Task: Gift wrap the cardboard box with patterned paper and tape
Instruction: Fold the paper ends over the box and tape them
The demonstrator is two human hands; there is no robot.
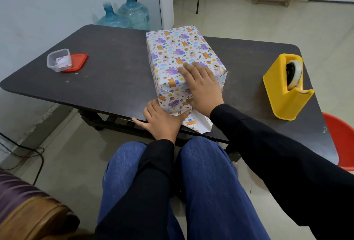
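Cardboard box (178,52), covered in patterned paper (172,67) with small animals and rainbows, lengthwise on the dark counter (115,71), near end close to the front edge. Side flaps of that near end folded in to a diagonal crease; bottom flap (197,123) lying flat on the counter, white underside showing at its edge.

Right hand (203,86) laid flat on top of the box at the near end, fingers (183,73) straight and together, pointing away along the top, gripping nothing; thumb hooked down over the edge onto the folded end face. Box directly beneath this palm.

Left hand (162,119) spread open on the counter at the box's near left corner, fingers (151,107) straight and touching the lower corner of the paper, thumb stretched right along the base of the end face where the bottom flap starts, little finger at the counter's edge. Holds nothing.

Yellow tape dispenser (287,86) well to the right of the box, roll upright inside. Clear plastic container (58,59) far left, touching a red lid (78,61).
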